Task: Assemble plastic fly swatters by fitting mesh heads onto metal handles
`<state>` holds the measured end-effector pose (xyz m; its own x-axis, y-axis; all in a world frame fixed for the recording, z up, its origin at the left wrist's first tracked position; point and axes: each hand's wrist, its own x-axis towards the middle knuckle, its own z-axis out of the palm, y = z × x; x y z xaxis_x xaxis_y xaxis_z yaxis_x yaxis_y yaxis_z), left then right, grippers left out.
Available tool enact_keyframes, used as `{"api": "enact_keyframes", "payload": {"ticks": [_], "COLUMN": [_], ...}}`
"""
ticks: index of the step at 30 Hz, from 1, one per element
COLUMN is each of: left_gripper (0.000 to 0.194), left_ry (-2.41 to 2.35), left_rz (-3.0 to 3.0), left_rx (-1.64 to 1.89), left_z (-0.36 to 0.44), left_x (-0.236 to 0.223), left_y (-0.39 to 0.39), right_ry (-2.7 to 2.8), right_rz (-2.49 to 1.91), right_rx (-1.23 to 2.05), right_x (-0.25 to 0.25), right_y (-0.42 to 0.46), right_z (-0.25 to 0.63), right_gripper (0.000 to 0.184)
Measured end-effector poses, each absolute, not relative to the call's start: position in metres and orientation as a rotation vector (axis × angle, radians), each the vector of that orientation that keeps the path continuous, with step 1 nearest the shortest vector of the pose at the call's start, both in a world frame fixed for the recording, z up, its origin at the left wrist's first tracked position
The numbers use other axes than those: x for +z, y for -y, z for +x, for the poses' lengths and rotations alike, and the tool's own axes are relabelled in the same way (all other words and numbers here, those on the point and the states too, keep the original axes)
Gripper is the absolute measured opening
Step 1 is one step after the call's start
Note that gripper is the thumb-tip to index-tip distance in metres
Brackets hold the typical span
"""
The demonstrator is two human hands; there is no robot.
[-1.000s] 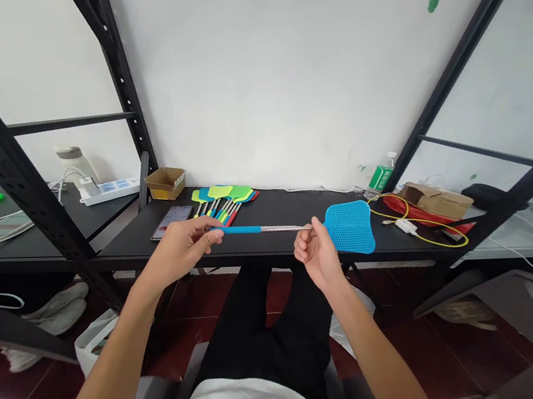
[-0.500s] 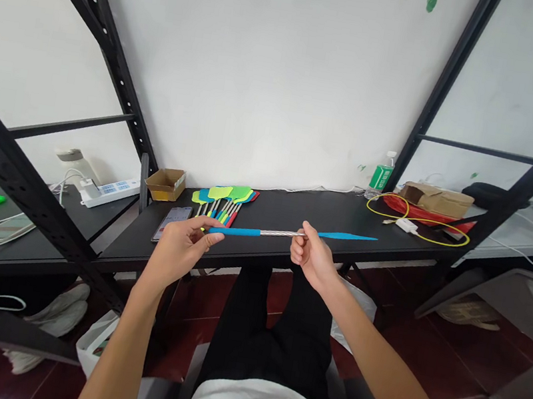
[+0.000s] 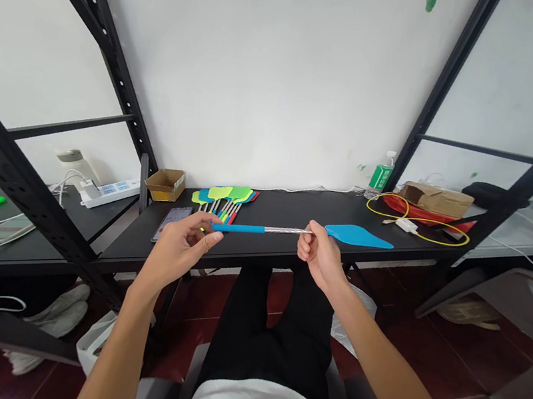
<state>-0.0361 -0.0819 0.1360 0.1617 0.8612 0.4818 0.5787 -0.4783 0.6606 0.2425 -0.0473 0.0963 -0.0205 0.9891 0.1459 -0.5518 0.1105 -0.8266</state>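
My left hand (image 3: 180, 250) is shut around the blue plastic grip (image 3: 239, 227) of a fly swatter (image 3: 356, 235), near the grip's end. My right hand (image 3: 321, 255) pinches the swatter's metal shaft (image 3: 286, 232) just below its blue mesh head, which is tilted and seen almost edge-on. The swatter is held level above the black table (image 3: 290, 207). Beyond my left hand lies a fanned group of several multicoloured fly swatters (image 3: 224, 196), next to a smartphone (image 3: 172, 222).
A small cardboard box (image 3: 165, 185) stands at the table's back. To the right are a green-labelled water bottle (image 3: 380, 176), a looped yellow cable (image 3: 386, 212) and a brown parcel (image 3: 435, 201). Black shelf uprights (image 3: 122, 116) flank the table, and my legs lie below.
The swatter head has rotated from facing me flat to nearly edge-on, then tilted slightly back open. Both hands stay on the swatter, which has shifted slightly right.
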Motion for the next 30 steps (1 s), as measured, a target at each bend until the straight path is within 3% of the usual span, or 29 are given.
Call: {"api": "enact_keyframes", "payload": {"ticks": [6,12,17,23,30], "left_gripper": [0.029,0.046,0.028,0.029,0.052], "left_ry": [-1.468,-1.499,-1.444,-1.452,-1.446], "left_rz": [2.212,2.218,2.183,2.283,2.207], "left_rx": [1.252,1.335,1.312,1.275,1.261], "left_z": [-0.040,-0.034,-0.034,-0.038,-0.034], "left_x": [0.141,0.143,0.143,0.142,0.143], "left_y": [0.086,0.091,0.091,0.089,0.092], "right_ry": [0.884,0.896,0.852,0.866,0.870], "right_rz": [-0.648,-0.645,-0.614,-0.623,-0.617], "right_rx": [1.360,1.362,1.361,1.356,1.369], "right_x": [0.101,0.103,0.104,0.105,0.105], "right_y": [0.054,0.057,0.057,0.058,0.059], "right_z": [0.240,0.237,0.239,0.239,0.236], "right_gripper": [0.037,0.038,0.037,0.040,0.038]}}
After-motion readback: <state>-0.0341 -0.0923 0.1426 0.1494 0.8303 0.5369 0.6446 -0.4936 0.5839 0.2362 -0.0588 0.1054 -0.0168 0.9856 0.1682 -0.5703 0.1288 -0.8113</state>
